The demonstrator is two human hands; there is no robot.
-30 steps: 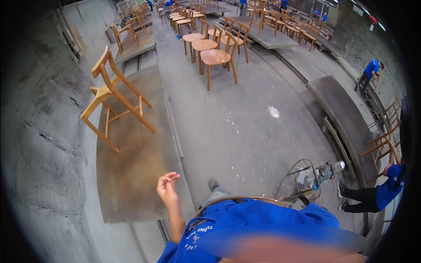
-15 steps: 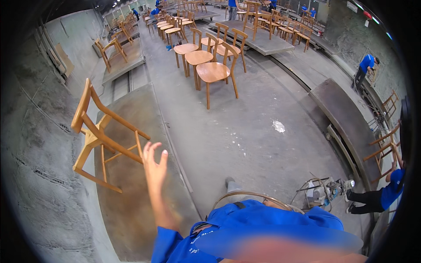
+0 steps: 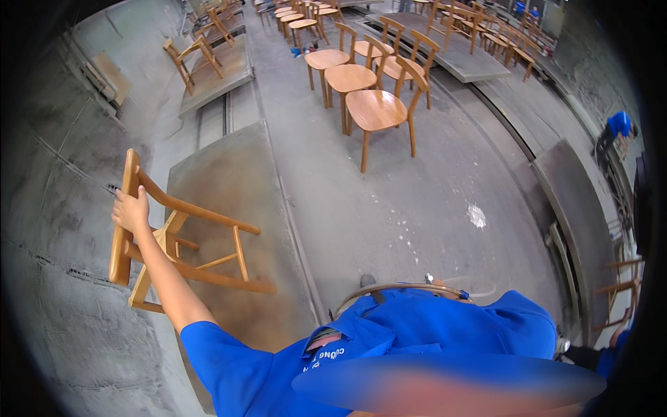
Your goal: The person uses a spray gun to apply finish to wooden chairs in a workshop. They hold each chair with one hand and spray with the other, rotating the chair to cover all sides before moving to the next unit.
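Reaching out in the head view, we have our left hand (image 3: pixel 132 210) curled around the upright backrest (image 3: pixel 120 263) of a wooden chair frame (image 3: pixel 175 224), fingers over its outer side. The frame is at our left, its legs over a brown-stained platform (image 3: pixel 222 170); we cannot tell whether every foot touches it. Our right hand is out of sight, so we cannot tell what it holds or how open it is. A hose (image 3: pixel 410 285) arcs just beyond our blue shirt (image 3: pixel 445 316). Ahead, we see wooden chairs with rounded seats (image 3: pixel 377 110) grouped on the grey floor (image 3: pixel 333 208), near a white patch (image 3: pixel 476 215). At far right, a co-worker in blue (image 3: pixel 618 125) bends forward.
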